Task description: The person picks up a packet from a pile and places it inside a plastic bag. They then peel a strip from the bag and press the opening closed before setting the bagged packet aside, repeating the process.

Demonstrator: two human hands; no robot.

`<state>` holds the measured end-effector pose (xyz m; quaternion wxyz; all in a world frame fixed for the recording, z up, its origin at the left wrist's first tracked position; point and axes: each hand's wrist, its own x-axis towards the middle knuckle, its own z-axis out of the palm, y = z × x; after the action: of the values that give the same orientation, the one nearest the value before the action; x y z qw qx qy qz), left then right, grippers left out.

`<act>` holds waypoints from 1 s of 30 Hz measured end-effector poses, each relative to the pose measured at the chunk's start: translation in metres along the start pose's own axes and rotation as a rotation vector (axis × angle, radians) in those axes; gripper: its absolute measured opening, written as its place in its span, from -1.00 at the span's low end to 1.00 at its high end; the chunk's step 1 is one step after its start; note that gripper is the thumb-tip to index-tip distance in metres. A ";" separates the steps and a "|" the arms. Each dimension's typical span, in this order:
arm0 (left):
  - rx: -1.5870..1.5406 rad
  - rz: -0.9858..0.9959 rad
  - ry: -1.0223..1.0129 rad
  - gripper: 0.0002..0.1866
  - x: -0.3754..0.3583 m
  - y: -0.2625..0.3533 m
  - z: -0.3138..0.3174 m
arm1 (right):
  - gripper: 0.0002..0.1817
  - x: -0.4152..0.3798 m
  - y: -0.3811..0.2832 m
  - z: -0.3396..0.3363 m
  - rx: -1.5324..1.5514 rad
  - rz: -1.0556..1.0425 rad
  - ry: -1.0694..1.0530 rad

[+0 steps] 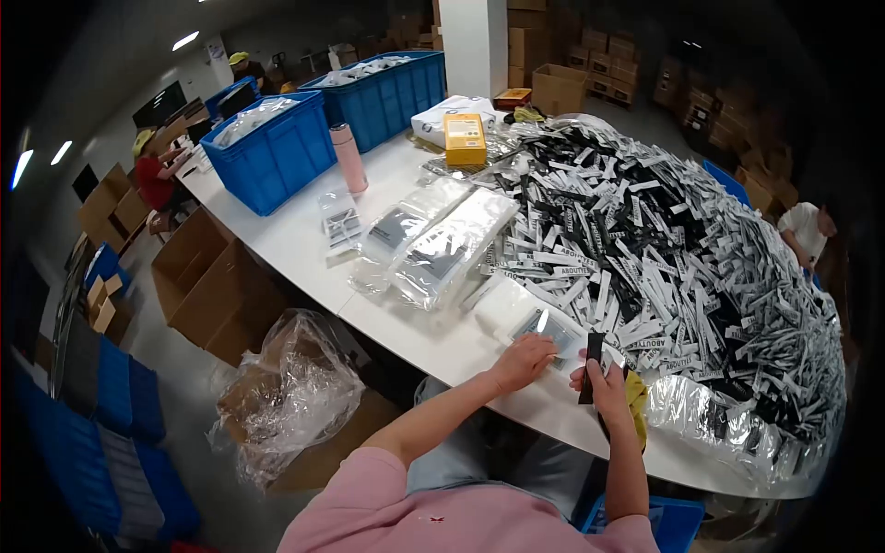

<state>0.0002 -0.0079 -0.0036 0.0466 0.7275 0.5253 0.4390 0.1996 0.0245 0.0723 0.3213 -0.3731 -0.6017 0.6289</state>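
Pressing a small clear bag [544,330] flat on the white surface [415,336], the left hand [523,361] lay open; the right hand's [604,382] fingers pinched a black label [592,364]. Filled bags [433,241] lay left; a large label heap [682,267] remained.

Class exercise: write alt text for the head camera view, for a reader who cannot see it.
A person's left hand presses a small clear plastic bag flat on a white table while the right hand holds a narrow black strip upright beside it. A huge heap of black and white strips fills the table's right side; blue plastic crates stand behind.
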 end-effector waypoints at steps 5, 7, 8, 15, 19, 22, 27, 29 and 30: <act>-0.124 -0.013 -0.025 -0.81 0.005 -0.004 -0.002 | -0.76 -0.004 0.006 0.002 -0.086 -0.096 -0.020; -0.136 -0.091 -0.002 -0.82 0.009 -0.004 -0.001 | -0.87 -0.015 -0.014 0.009 -0.176 -0.166 0.078; -0.154 -0.164 0.013 -0.83 0.010 -0.004 -0.001 | -0.87 -0.014 -0.011 0.009 -0.178 -0.170 0.074; -0.349 -0.440 0.035 -0.78 0.029 0.001 -0.019 | -0.81 -0.034 0.026 0.046 -0.160 -0.514 0.167; -0.238 -0.271 0.185 -0.84 0.025 0.003 -0.016 | -0.81 -0.025 0.080 0.050 -0.352 -0.458 0.086; -0.237 -0.184 0.294 -0.88 0.026 0.014 -0.024 | -0.83 -0.022 0.070 0.050 -0.416 -0.512 0.140; -0.219 -0.096 0.296 -0.85 0.028 0.035 -0.042 | -0.83 -0.021 0.076 0.059 -0.201 -0.370 0.101; -0.235 -0.064 0.261 -0.78 0.026 0.042 -0.047 | -0.81 -0.018 0.074 0.052 -0.490 -0.605 0.175; -0.236 -0.065 0.261 -0.78 0.025 0.044 -0.051 | -0.81 -0.017 0.074 0.050 -0.490 -0.604 0.175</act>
<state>-0.0012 -0.0276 0.0655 0.0773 0.6363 0.4951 0.5865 0.1691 -0.0204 -0.0004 0.4431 -0.2971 -0.7869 0.3100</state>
